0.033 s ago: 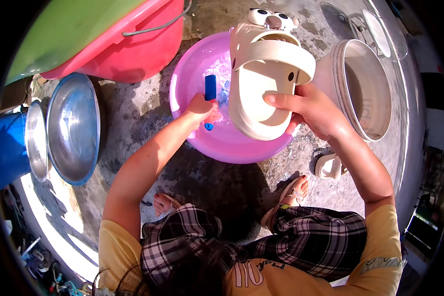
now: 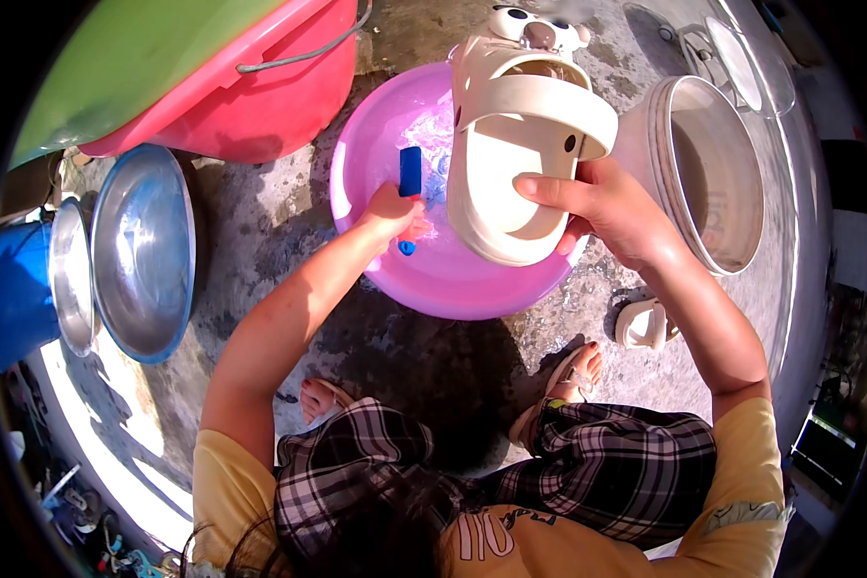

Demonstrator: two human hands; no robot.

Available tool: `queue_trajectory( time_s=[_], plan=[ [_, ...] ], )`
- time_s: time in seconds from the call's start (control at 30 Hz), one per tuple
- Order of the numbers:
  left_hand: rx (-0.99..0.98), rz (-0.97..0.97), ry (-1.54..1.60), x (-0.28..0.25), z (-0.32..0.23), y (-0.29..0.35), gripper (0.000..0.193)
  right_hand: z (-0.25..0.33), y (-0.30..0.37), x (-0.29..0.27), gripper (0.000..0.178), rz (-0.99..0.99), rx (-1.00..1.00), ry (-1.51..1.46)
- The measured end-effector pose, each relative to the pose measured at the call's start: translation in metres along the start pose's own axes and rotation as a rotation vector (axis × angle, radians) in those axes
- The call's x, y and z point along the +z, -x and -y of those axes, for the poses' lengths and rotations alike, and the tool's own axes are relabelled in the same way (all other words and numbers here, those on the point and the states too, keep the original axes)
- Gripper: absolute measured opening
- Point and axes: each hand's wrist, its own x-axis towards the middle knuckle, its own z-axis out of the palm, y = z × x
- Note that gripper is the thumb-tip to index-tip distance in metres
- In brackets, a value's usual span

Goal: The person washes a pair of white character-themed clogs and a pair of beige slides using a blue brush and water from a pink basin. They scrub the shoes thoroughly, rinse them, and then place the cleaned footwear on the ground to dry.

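Over a pink basin [image 2: 482, 299] of water, my right hand [image 2: 612, 207] grips a cream clog [image 2: 515, 183] by its heel end, thumb inside on the footbed. The clog is tilted up, its strap toward the right and a big-eyed animal figure [image 2: 539, 34] at the toe end. To the left, my left hand [image 2: 393, 214] is closed around what looks like a blue brush [image 2: 410, 171]; its bristles are not visible. The brush is apart from the clog. On the ground near my right forearm lies another cream clog [image 2: 642, 325], partly hidden by that arm.
A big red tub [image 2: 260, 106] with a wire handle and a green one [image 2: 116, 67] stand at upper left. Metal basins [image 2: 140, 255] lean beside a blue container [image 2: 19, 289] at left. A whitish bucket [image 2: 718, 173] lies tipped on the right.
The clog in my right hand has shifted slightly up and away from me. My left hand and the blue brush stay in nearly the same place.
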Motion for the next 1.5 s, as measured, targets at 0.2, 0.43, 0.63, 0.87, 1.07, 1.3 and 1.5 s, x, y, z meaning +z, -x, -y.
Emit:
queue_trajectory(
  time_s=[0.2,0.43,0.63,0.87,1.07,1.3,1.5],
  plan=[
    [-0.041,0.034,-0.031,0.003,-0.002,0.003,0.024,-0.002,-0.016,-0.013,0.037,-0.238,-0.170,0.159],
    [-0.042,-0.001,0.043,0.004,0.003,0.000,0.020,-0.004,-0.027,-0.023,0.031,-0.379,-0.316,0.258],
    [-0.027,0.072,-0.052,0.001,0.003,-0.002,0.019,0.000,-0.031,-0.024,0.024,-0.526,-0.404,0.328],
    [-0.013,0.066,0.026,0.005,-0.002,0.008,0.018,0.005,-0.027,-0.020,0.031,-0.580,-0.634,0.440],
    [0.213,0.045,0.025,-0.003,0.000,0.005,0.036,-0.008,-0.037,-0.016,0.035,-0.453,-0.631,0.534],
    [0.743,0.055,0.271,0.028,-0.045,0.046,0.068,-0.072,-0.052,-0.003,0.033,-0.185,-0.111,0.312],
    [0.901,0.201,0.377,0.029,-0.061,0.048,0.064,-0.101,-0.048,0.007,0.035,-0.146,-0.046,0.373]
  ],
)
